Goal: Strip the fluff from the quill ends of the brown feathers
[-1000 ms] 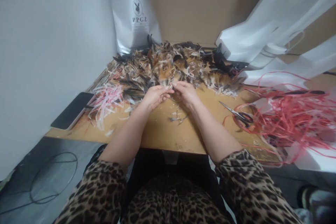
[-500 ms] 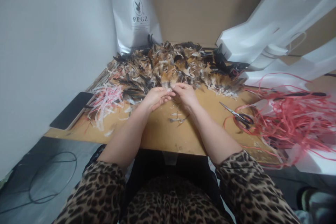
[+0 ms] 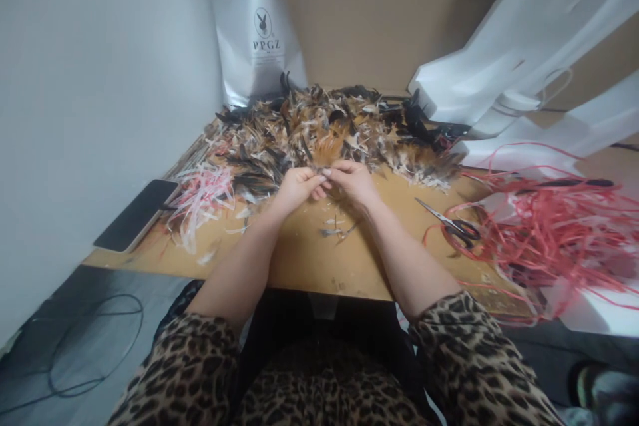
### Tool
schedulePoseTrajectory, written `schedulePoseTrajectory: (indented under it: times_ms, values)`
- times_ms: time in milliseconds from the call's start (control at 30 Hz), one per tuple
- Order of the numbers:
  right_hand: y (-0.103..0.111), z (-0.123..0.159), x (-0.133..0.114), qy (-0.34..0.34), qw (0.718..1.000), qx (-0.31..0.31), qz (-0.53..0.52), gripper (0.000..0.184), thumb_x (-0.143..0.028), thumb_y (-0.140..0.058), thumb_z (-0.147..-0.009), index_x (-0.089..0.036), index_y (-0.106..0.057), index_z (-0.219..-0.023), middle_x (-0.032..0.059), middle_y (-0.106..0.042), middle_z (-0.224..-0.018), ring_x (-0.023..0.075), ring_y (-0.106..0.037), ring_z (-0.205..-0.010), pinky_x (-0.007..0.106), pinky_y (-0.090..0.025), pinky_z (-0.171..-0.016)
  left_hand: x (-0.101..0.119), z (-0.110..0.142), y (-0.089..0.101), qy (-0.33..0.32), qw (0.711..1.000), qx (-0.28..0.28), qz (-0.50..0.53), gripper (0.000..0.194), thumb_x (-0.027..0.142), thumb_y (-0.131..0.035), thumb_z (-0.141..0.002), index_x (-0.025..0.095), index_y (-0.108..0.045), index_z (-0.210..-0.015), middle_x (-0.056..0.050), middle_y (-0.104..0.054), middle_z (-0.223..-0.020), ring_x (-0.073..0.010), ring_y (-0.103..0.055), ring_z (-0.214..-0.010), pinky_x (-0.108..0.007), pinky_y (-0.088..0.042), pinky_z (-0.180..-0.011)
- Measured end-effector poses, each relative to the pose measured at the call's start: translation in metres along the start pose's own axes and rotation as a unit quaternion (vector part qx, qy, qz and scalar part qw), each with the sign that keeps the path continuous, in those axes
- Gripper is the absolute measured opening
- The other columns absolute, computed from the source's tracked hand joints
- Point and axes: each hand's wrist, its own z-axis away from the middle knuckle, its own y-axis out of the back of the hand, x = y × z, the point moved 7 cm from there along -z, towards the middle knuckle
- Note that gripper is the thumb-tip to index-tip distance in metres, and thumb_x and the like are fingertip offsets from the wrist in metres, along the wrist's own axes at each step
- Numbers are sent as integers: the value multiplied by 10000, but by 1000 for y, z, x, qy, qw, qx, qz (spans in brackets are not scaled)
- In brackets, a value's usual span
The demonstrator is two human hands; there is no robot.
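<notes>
My left hand (image 3: pixel 301 189) and my right hand (image 3: pixel 353 181) meet fingertip to fingertip over the wooden table (image 3: pixel 319 259). Both are closed in a pinch on orange-brown feathers (image 3: pixel 327 148), whose fluffy ends fan out above my fingers. The quill ends are mostly hidden by my fingertips. Right behind my hands spreads a wide heap of brown, black and white feathers (image 3: pixel 279 116). A few small loose feathers (image 3: pixel 335 229) lie on the tabletop just below my hands.
On the left are a phone (image 3: pixel 134 214) and pink-and-white plastic strips (image 3: pixel 202 196). Scissors (image 3: pixel 452 223) lie open at the right beside a tangle of red plastic string (image 3: pixel 564 233). A silver bag (image 3: pixel 264 33) stands behind the feathers, and white sheeting (image 3: pixel 504 53) is at the back right.
My fingertips have drawn closer together, and the orange-brown feathers now stand out more clearly above them. The whole view has shifted slightly; the other things lie as before.
</notes>
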Motion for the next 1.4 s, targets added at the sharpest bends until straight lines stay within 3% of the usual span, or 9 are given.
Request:
schedulePoseTrajectory:
  times_ms: [367, 600, 700, 833, 933, 1033, 1167, 1233, 1400]
  values:
    - [2, -3, 1, 18, 999, -1, -38, 263, -386, -793, -591, -166, -661, -649, -36, -573, -539, 73, -444, -511, 226, -348, -522, -1, 2, -2, 4, 999, -7, 40, 356, 431, -725, -688, 80, -674, -676, -52, -639, -541, -81, -549, -433, -195, -440, -451]
    - [79, -19, -22, 108, 967, 228, -11, 449, -575, -689, -623, -210, -654, -882, -70, -434, -518, 75, -334, -442, 233, -273, -445, 4, -2, 24, -36, 987, 125, 98, 317, 385, -729, -692, 84, -669, -770, -88, -719, -751, -51, -552, -453, -167, -419, -441]
    - [94, -22, -23, 121, 960, 252, 31, 460, -601, -645, -651, -206, -652, -887, -61, -434, -526, 84, -337, -444, 247, -294, -462, 5, -2, 33, -34, 982, 155, 103, 319, 387, -721, -702, 91, -664, -806, -90, -727, -785, -46, -555, -462, -160, -411, -441]
    - [85, -17, -31, 155, 953, 212, 148, 325, -464, -648, -698, -182, -677, -858, -2, -569, -661, 117, -463, -564, 278, -395, -575, 7, 0, 42, -41, 976, 183, 113, 297, 371, -707, -726, 96, -660, -828, -90, -730, -811, -35, -548, -459, -150, -393, -431]
    - [70, -12, -40, 198, 912, 162, 322, 216, -332, -641, -718, -181, -704, -860, 43, -608, -810, 162, -527, -718, 327, -441, -708, 5, -1, 41, -41, 978, 170, 112, 283, 355, -699, -738, 92, -657, -836, -92, -731, -809, -32, -548, -457, -143, -383, -421]
    - [57, -9, -39, 233, 830, 128, 490, 216, -266, -625, -745, -212, -716, -933, 82, -590, -953, 234, -525, -912, 397, -419, -828, 2, -2, 34, -30, 984, 140, 111, 294, 354, -708, -730, 84, -660, -835, -98, -731, -801, -38, -554, -458, -145, -385, -418]
    - [51, -10, -33, 223, 769, 120, 587, 151, -256, -604, -777, -212, -724, -860, 117, -579, -1020, 301, -466, -1037, 462, -373, -877, 0, -2, 27, -23, 987, 112, 111, 311, 358, -729, -707, 78, -669, -826, -108, -733, -819, -41, -564, -465, -145, -393, -426]
    - [52, -10, -38, 226, 785, 133, 561, 133, -271, -610, -780, -202, -723, -792, 110, -588, -981, 286, -485, -1010, 452, -386, -874, 1, -1, 28, -15, 986, 116, 120, 316, 364, -731, -706, 80, -668, -829, -115, -734, -843, -44, -578, -481, -141, -396, -433]
    - [51, -3, -60, 234, 881, 113, 395, 128, -285, -640, -746, -189, -725, -745, 59, -631, -846, 198, -574, -853, 362, -452, -809, 8, 2, 32, 5, 980, 126, 154, 287, 342, -733, -712, 85, -670, -823, -123, -731, -933, -46, -613, -540, -128, -404, -444]
